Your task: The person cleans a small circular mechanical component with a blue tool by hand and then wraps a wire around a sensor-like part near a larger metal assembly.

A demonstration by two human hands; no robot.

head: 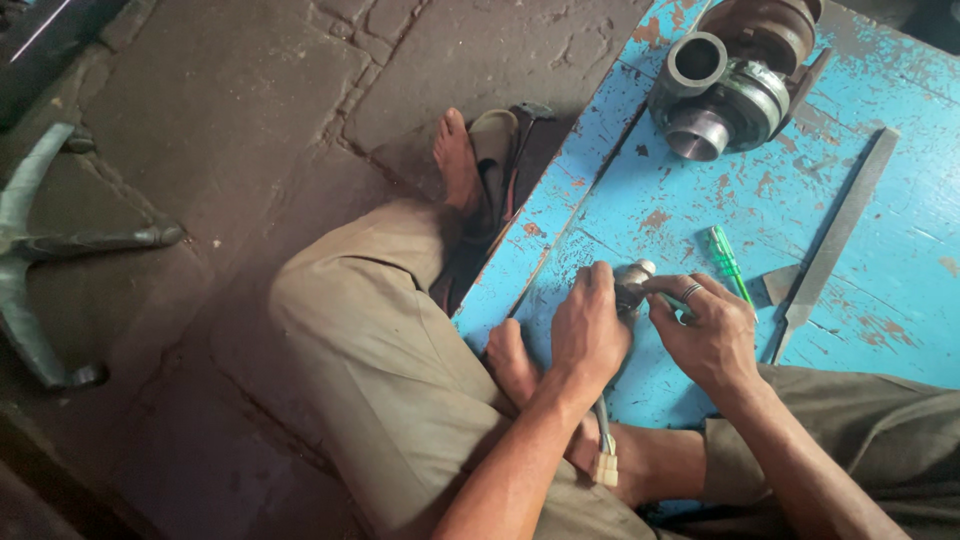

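My left hand (590, 330) and my right hand (708, 330) meet over a small grey metal part (632, 280) with a rounded tip, held just above a worn blue board (600, 190). Both hands grip it, the left from the side, the right with fingers curled over its far end. A wire with a white plug (606, 465) hangs from the part down past my left wrist. A ring shows on a right-hand finger. I sit with my legs folded, one bare foot (510, 360) under my hands.
On the blue board lie a green-handled screwdriver (728, 262), a long flat metal file (835, 235) and a rusty turbocharger housing (735, 75) at the far end. A sandal (495, 165) sits by my other foot. A curved metal piece (30, 250) lies on the stone floor at left.
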